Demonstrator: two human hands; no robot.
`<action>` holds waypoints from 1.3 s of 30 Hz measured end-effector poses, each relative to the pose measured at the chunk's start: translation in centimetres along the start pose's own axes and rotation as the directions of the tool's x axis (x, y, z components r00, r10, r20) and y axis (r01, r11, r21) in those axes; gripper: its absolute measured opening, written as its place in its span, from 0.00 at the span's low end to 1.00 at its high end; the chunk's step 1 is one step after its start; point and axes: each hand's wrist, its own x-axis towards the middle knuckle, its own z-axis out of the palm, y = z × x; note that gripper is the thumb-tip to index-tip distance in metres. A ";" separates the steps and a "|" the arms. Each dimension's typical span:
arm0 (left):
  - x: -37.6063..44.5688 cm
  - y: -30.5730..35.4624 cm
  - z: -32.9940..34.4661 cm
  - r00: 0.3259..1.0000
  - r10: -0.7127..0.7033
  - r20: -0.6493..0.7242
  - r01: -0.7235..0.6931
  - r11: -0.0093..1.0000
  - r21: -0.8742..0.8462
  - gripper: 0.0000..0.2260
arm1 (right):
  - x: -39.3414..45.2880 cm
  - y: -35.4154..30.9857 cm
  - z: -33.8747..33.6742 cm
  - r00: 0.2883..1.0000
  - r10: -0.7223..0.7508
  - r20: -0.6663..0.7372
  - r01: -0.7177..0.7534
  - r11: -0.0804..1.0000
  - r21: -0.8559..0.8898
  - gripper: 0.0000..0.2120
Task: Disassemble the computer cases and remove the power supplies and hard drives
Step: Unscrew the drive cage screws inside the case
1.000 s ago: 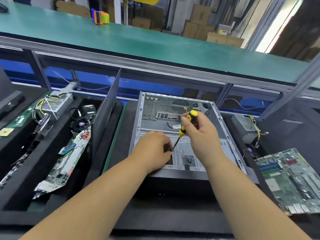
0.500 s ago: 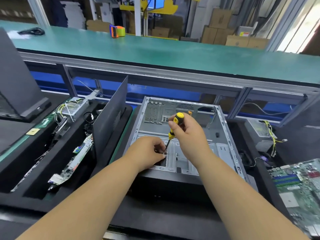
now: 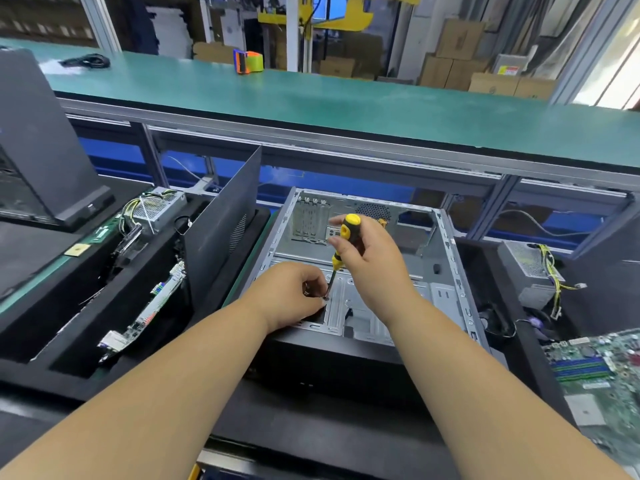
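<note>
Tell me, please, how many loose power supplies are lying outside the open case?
2: one power supply in the black tray left of the open case, another power supply in the tray on its right. Others may be hidden.

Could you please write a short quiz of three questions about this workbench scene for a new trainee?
1. True or false: the right hand holds the yellow and black screwdriver.
2. Where does the screwdriver tip meet the work? A) on the green motherboard B) inside the open computer case, at the left hand's fingers C) on the green upper shelf
3. Fill in: the dark side panel stands upright to the ____ of the case.

Key
1. True.
2. B; the left hand pinches at the tip, though what it pinches is too small to tell.
3. left
</note>
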 end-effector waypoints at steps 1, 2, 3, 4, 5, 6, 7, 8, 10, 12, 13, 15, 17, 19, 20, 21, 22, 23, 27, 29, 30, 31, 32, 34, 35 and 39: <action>0.0 0.0 0.0 1.000 0.009 -0.001 -0.009 1.000 0.011 0.06 | 0.1 0.0 0.0 1.000 -0.014 0.006 0.014 1.000 0.000 0.13; 0.0 0.1 0.0 1.000 0.015 -0.005 -0.015 1.000 0.027 0.06 | 0.2 0.0 -0.1 0.999 -0.029 0.014 0.029 1.000 0.003 0.17; 0.0 0.1 0.0 1.000 0.022 -0.008 -0.021 0.999 0.042 0.06 | 0.3 0.0 -0.1 0.999 -0.037 0.023 0.037 0.999 0.013 0.19; 0.0 0.1 0.0 1.000 0.028 -0.010 -0.027 0.998 0.054 0.06 | 0.5 -0.1 -0.1 0.999 -0.036 0.029 0.036 0.999 0.026 0.21; 0.0 0.1 0.0 0.999 0.031 -0.009 -0.031 0.997 0.064 0.05 | 0.7 -0.1 0.0 0.999 -0.033 0.033 0.032 0.999 0.037 0.22; -0.1 0.2 -0.1 1.000 0.031 -0.005 -0.031 0.997 0.073 0.05 | 0.8 -0.1 0.0 0.999 -0.035 0.036 0.033 0.998 0.044 0.22; -0.1 0.2 -0.1 1.000 0.030 -0.001 -0.029 0.996 0.081 0.05 | 1.0 -0.1 0.1 0.998 -0.044 0.043 0.043 0.998 0.043 0.21; 0.0 0.3 -0.1 1.000 0.028 0.002 -0.029 0.996 0.087 0.05 | 1.0 -0.1 0.2 0.997 -0.059 0.052 0.057 0.998 0.038 0.20; 0.0 0.3 -0.1 1.000 0.028 0.006 -0.028 0.995 0.097 0.05 | 1.1 0.0 0.2 0.994 -0.087 0.068 0.085 0.996 0.027 0.19; 0.0 0.4 -0.1 1.000 0.027 0.006 -0.028 0.994 0.108 0.05 | 1.2 0.1 0.2 0.993 -0.098 0.065 0.096 0.995 0.030 0.18; 0.0 0.4 -0.1 1.000 0.027 0.006 -0.027 0.994 0.108 0.05 | 1.1 0.1 0.2 0.993 -0.099 0.058 0.096 0.994 0.042 0.18; 0.0 0.5 -0.1 1.000 0.029 0.005 -0.029 0.994 0.106 0.05 | 1.1 0.2 0.2 0.994 -0.097 0.043 0.094 0.993 0.066 0.17; -0.1 0.4 -0.2 0.999 0.035 0.000 -0.035 0.994 0.107 0.05 | 1.0 0.3 0.3 0.995 -0.097 0.035 0.094 0.992 0.079 0.17; -0.2 0.3 -0.1 0.999 0.041 -0.008 -0.040 0.992 0.116 0.06 | 1.0 0.3 0.3 0.993 -0.111 0.039 0.108 0.992 0.068 0.17; -0.2 0.3 -0.1 0.999 0.041 -0.009 -0.040 0.992 0.121 0.06 | 1.0 0.2 0.3 0.992 -0.114 0.047 0.112 0.992 0.058 0.17; -0.2 0.2 -0.1 0.999 0.042 -0.009 -0.040 0.991 0.125 0.07 | 1.0 0.2 0.3 0.992 -0.114 0.057 0.111 0.993 0.052 0.17; -0.2 0.2 -0.1 0.999 0.044 -0.007 -0.042 0.991 0.129 0.07 | 1.0 0.1 0.3 0.992 -0.108 0.068 0.105 0.993 0.049 0.17; -0.2 0.2 -0.1 0.999 0.046 -0.005 -0.045 0.990 0.130 0.07 | 1.0 0.0 0.2 0.992 -0.100 0.080 0.097 0.994 0.048 0.17; -0.1 0.1 -0.1 0.998 0.054 -0.017 -0.052 0.991 0.123 0.07 | 1.2 -0.3 -0.6 0.988 -0.090 0.124 0.086 0.996 0.038 0.18; 0.0 0.1 0.0 0.998 0.054 -0.020 -0.051 0.992 0.116 0.06 | 1.2 -0.7 -1.0 0.987 -0.079 0.141 0.080 0.997 -0.001 0.19; 0.0 0.1 0.0 0.998 0.053 -0.018 -0.050 0.993 0.111 0.06 | 1.3 -0.8 -1.1 0.986 -0.074 0.149 0.078 0.997 -0.024 0.19; 0.0 0.1 0.0 0.999 0.051 -0.014 -0.050 0.993 0.108 0.07 | 1.3 -0.9 -1.2 0.986 -0.070 0.153 0.077 0.996 -0.040 0.17; 0.0 0.1 0.1 0.999 0.050 -0.012 -0.048 0.993 0.108 0.07 | 1.3 -0.9 -1.3 0.987 -0.064 0.150 0.071 0.997 -0.043 0.16; 0.0 0.1 0.1 0.999 0.048 -0.013 -0.046 0.993 0.109 0.07 | 1.4 -1.0 -1.3 0.991 -0.059 0.124 0.062 0.998 -0.026 0.13; 0.0 0.1 0.1 0.999 0.046 -0.014 -0.044 0.993 0.107 0.07 | 1.4 -1.1 -1.2 0.992 -0.067 0.106 0.070 0.997 -0.025 0.12; -0.1 -0.1 0.0 0.999 0.038 -0.012 -0.037 0.996 0.083 0.07 | 1.2 -2.0 -0.2 0.992 -0.122 0.003 0.122 0.991 -0.055 0.12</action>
